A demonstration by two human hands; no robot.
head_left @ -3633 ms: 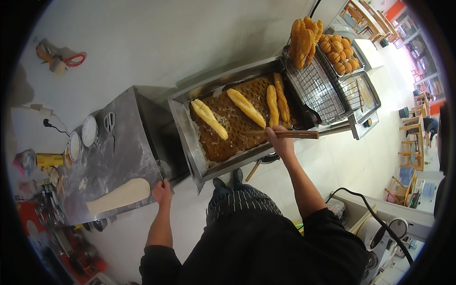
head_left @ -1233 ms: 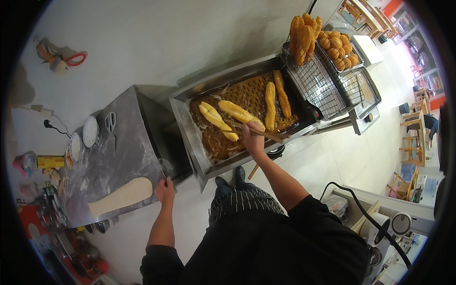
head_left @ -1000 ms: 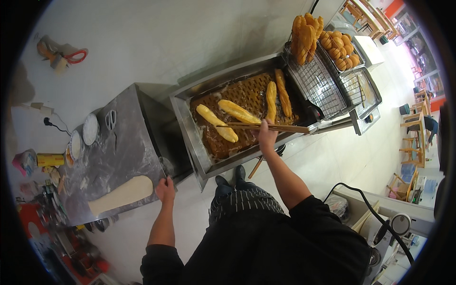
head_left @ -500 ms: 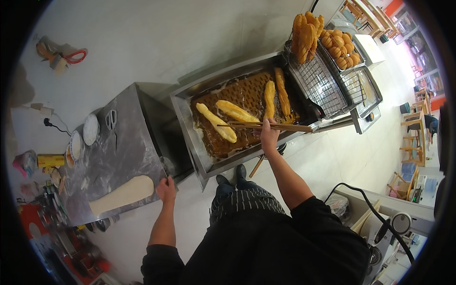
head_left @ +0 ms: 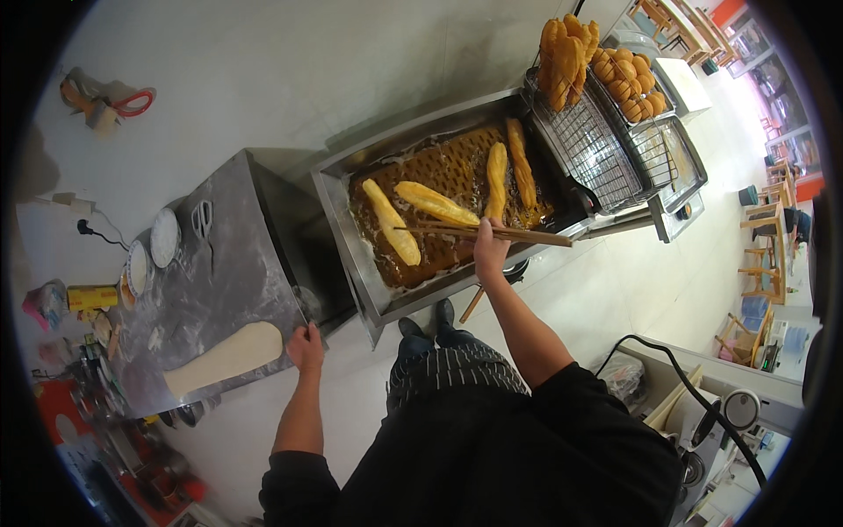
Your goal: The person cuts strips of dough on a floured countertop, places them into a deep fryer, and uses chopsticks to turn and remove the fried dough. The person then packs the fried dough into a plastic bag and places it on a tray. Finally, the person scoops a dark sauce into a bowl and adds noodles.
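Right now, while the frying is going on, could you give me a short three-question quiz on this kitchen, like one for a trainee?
1. Count: how many long, yellow-to-golden dough sticks lie in the rectangular steel fryer?
2. Which hand holds the long, brown wooden chopsticks?
3. True or false: the flat, pale sheet of dough lies on the grey, flour-dusted worktop.

Key:
1. Four.
2. The right hand.
3. True.
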